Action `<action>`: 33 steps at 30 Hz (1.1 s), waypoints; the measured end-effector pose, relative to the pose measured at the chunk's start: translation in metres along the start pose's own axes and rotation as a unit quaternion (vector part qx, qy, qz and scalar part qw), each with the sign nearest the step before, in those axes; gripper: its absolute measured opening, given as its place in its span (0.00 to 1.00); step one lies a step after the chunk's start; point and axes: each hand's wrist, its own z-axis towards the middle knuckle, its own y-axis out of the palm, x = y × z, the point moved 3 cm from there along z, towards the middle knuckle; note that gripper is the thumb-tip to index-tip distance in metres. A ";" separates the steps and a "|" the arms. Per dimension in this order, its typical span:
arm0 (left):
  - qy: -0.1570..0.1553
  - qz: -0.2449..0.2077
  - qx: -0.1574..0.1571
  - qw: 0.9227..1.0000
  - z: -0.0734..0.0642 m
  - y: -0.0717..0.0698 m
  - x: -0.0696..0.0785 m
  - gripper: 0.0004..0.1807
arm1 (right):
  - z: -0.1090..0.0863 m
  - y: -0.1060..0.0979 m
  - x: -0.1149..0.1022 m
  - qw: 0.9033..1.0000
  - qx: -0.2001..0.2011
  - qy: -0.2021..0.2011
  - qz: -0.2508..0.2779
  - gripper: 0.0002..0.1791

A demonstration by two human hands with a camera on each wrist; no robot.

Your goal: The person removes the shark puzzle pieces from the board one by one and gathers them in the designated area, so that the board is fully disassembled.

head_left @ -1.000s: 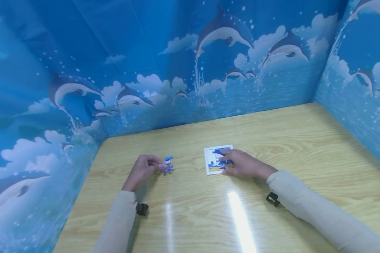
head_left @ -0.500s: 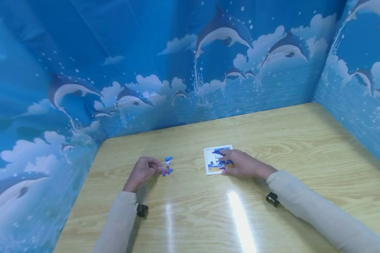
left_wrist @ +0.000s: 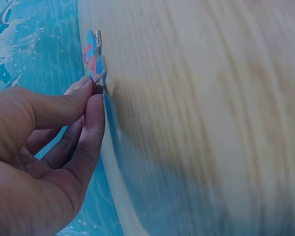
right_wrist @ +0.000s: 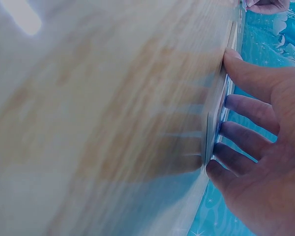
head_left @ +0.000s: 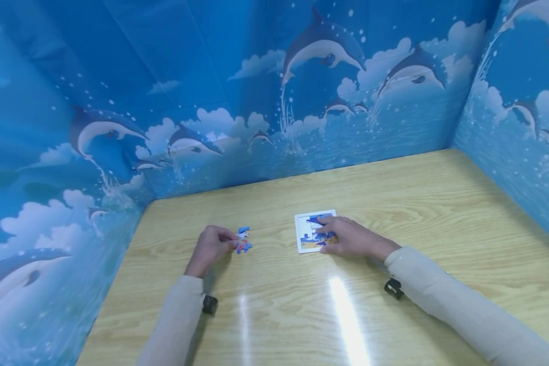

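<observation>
1. We see the left hand [head_left: 210, 248] pinching a red-and-blue puzzle piece [head_left: 244, 247] between thumb and finger, at the wood-grain table [head_left: 393, 198].
2. We note a blue-and-white piece [head_left: 243, 232] just beyond it; whether the two touch, we cannot tell.
3. We record the right hand [head_left: 354, 238] with fingers spread, resting on the white-rimmed puzzle board [head_left: 298, 236].
4. We find this board lying flat, to the right of both pieces and apart from them.

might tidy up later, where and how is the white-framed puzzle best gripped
Probably by its uncovered left rim, coming from the left: the white-framed puzzle lies thin and nearly flat on the table, and the right hand covers part of its right side.
</observation>
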 end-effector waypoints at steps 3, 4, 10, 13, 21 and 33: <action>0.003 0.005 0.001 1.000 0.000 0.000 0.001 0.03 | 0.001 0.001 0.001 1.000 0.000 0.000 0.001 0.30; 0.004 0.008 0.001 1.000 -0.001 0.000 0.002 0.03 | 0.001 0.001 0.001 1.000 0.000 0.001 0.000 0.30; 0.000 0.025 0.006 1.000 -0.001 0.002 0.003 0.02 | 0.000 0.000 0.001 1.000 0.003 -0.001 0.001 0.30; 0.003 0.030 0.009 1.000 -0.001 0.002 0.003 0.03 | 0.001 0.000 0.001 1.000 0.003 -0.002 0.001 0.30; 0.013 0.029 0.016 0.999 -0.002 0.005 0.003 0.04 | 0.001 0.000 0.001 1.000 -0.001 -0.001 0.002 0.30; -0.016 0.028 0.012 0.999 -0.002 0.006 0.004 0.03 | 0.001 0.001 0.002 1.000 -0.002 -0.002 0.004 0.30</action>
